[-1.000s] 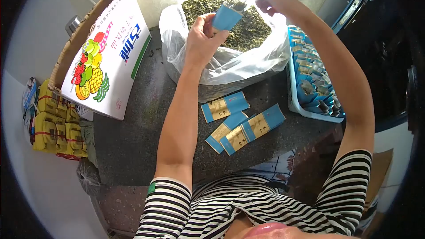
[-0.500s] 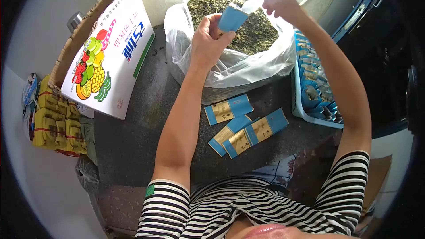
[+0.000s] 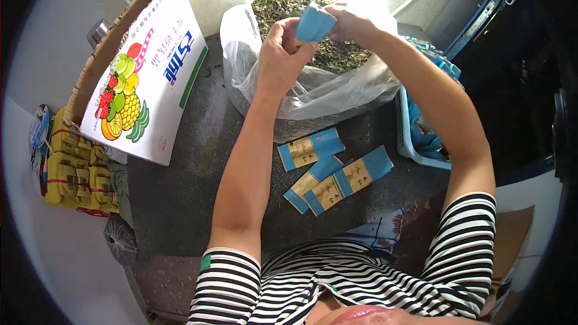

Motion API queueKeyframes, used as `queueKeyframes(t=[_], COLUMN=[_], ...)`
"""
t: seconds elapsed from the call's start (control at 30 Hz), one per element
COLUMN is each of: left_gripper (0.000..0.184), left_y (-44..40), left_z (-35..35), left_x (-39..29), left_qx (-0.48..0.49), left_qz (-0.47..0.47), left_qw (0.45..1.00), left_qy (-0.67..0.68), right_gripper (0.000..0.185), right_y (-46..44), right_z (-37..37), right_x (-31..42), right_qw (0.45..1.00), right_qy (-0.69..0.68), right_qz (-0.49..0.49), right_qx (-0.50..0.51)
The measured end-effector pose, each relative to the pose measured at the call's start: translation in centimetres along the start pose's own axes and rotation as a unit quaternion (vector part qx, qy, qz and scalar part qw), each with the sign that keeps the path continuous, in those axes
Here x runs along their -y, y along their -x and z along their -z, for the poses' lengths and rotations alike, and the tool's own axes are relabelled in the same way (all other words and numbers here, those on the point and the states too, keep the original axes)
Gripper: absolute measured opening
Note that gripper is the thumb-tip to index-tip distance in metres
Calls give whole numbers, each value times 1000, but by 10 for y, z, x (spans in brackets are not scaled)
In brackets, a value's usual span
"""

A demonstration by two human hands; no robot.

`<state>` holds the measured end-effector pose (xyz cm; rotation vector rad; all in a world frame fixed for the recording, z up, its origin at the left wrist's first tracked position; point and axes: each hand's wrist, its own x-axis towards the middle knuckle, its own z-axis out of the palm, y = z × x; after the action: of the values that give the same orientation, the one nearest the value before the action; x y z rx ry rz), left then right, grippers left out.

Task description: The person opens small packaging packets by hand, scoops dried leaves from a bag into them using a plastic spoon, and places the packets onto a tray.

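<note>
Slanting between left fingers (image 3: 285,26) and thumb (image 3: 307,52): blue packet (image 3: 314,23), right fingers (image 3: 339,14) alongside

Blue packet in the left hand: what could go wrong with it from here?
The left hand holds the blue packet over the open plastic bag, so a slip might drop it into the dried leaves. The right hand is at the packet's upper end, and a clumsy push could crease it.
</note>
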<state>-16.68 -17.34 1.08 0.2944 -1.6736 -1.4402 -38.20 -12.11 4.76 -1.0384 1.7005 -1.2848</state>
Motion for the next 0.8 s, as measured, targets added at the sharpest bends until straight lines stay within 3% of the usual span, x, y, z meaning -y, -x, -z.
queueKeyframes(t=[0.3,0.43,0.57,0.67,0.73,0.8], left_gripper=[48,50,50,49,49,49], left_y=[0,-1,-3,-3,-3,-3], left_z=[0,0,0,-2,-1,0], left_x=[0,2,6,5,4,1], left_qx=[-2,-12,-6,-1,-2,2], left_qz=[8,-10,-25,-16,-17,-20], left_qw=[999,998,998,1000,999,998], left_qy=[-40,-53,-51,-11,-34,-53], right_gripper=[28,30,27,25,25,23], right_y=[70,87,84,69,84,91], right_z=[37,30,16,-8,-19,-16], right_x=[69,88,82,85,93,97], right_qw=[993,991,981,899,905,817], right_qy=[57,89,156,370,363,475], right_qz=[92,51,115,223,218,326], right_qx=[-43,-90,-33,76,47,-19])
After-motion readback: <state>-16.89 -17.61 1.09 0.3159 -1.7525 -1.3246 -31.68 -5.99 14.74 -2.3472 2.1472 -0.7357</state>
